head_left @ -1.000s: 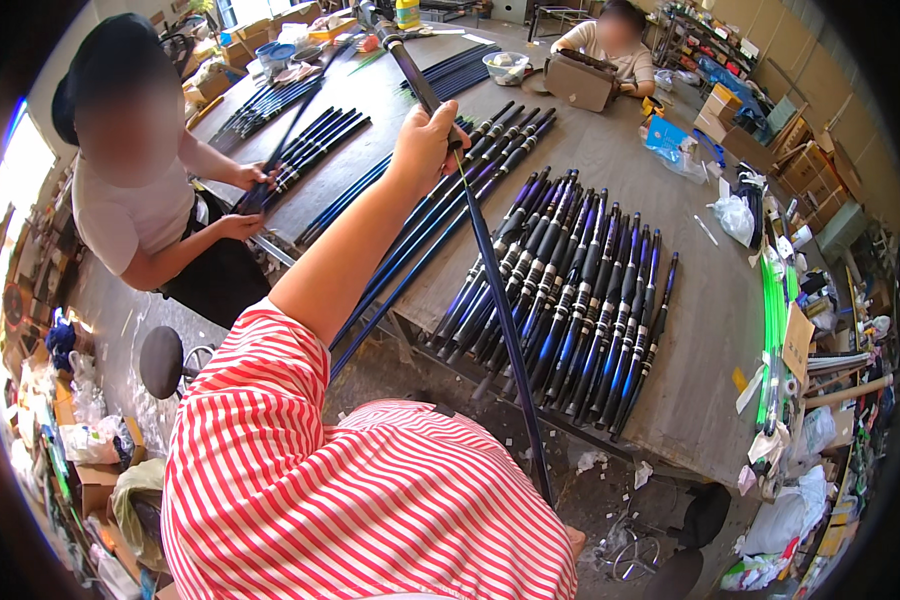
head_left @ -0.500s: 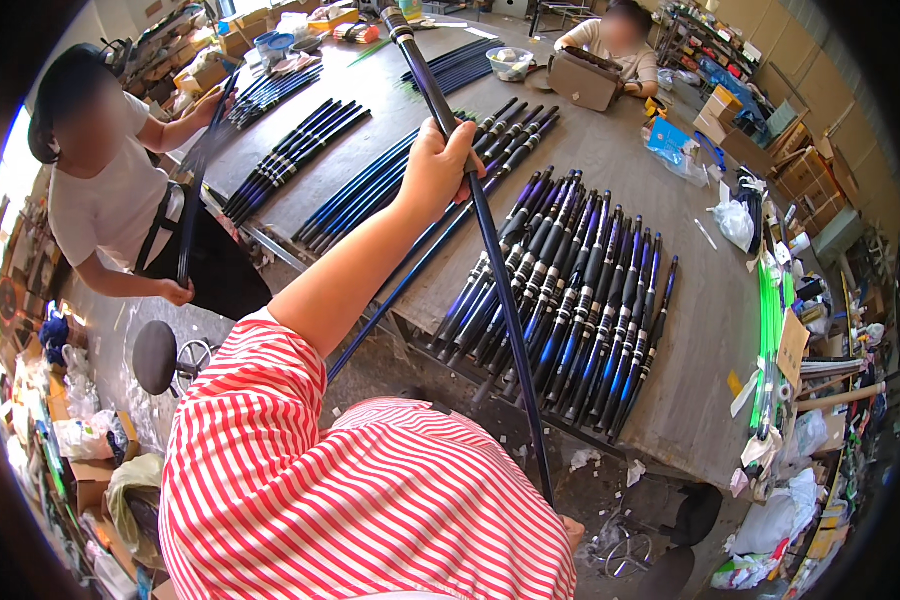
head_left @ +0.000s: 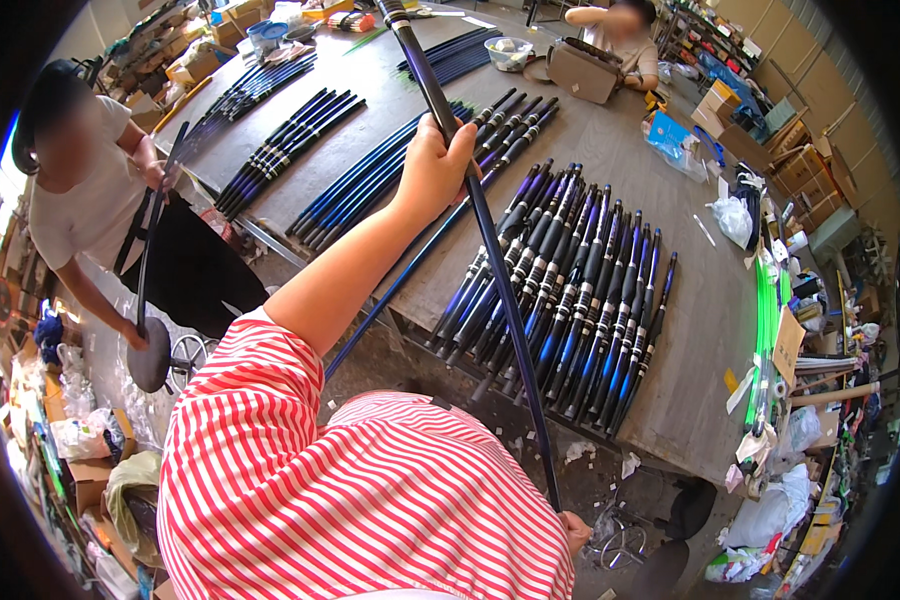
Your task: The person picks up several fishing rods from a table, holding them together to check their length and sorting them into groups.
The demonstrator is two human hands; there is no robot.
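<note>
A long dark fishing rod [head_left: 496,256] slants across the view in front of me. My left hand [head_left: 438,170] is closed around its upper part, the arm stretched out over the table. Lower right, my right hand [head_left: 574,532], partly hidden by the striped shirt, is closed at the rod's lower end. Beneath the rod, a dense row of black, blue and purple fishing rods [head_left: 570,290] lies at the table's near edge. Just beyond my left hand are a few thicker rods [head_left: 515,130], beside a bundle of slim blue rods [head_left: 355,185].
More rods [head_left: 285,145] lie on the grey table [head_left: 710,370] at left. A co-worker [head_left: 95,190] stands there holding a dark rod; another person [head_left: 610,50] sits at the far side near a brown bag [head_left: 582,70]. A stool [head_left: 150,355] stands at left; green rods [head_left: 768,340] lie at right.
The co-worker at left has shifted left and lowered their rod. At the far side, the seated person has raised an arm. My hands keep hold of the rod in nearly the same pose.
</note>
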